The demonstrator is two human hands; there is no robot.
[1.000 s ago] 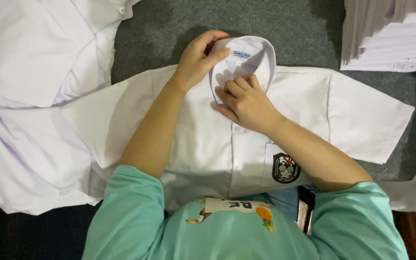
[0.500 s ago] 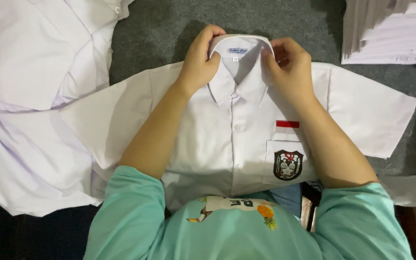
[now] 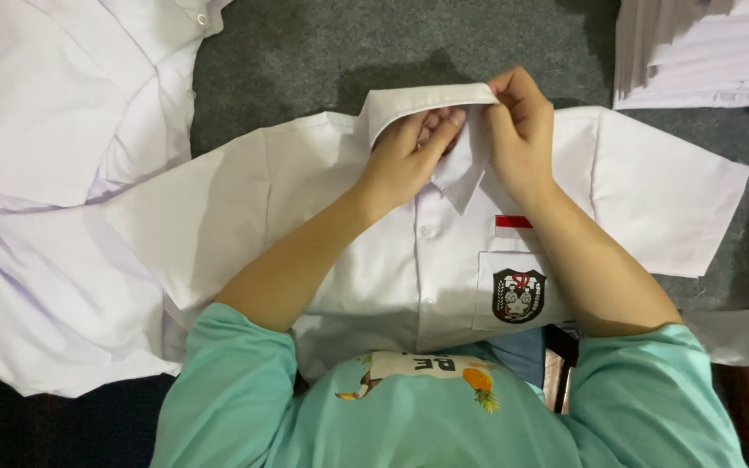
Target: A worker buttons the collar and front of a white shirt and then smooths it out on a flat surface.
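**Both hands at the collar of a white shirt**

Head view: one white short-sleeved shirt [image 3: 374, 260] lies face up on grey carpet [image 3: 305, 61], sleeves spread, buttoned down the front. Its cloth is smooth and crisp; the chest pocket carries a dark shield badge [image 3: 518, 295] below a small red stripe [image 3: 513, 222]. The left hand [image 3: 409, 160] curls under the raised collar [image 3: 431, 100], fingers closed on it. The right hand [image 3: 520, 130] pinches the collar's edge. Loose white shirts [image 3: 54, 173] lie left; one stack of folded white cloth [image 3: 704, 52] sits upper right

The person wears a soft green top with long sleeves. A small picture of fruit sits on the front.
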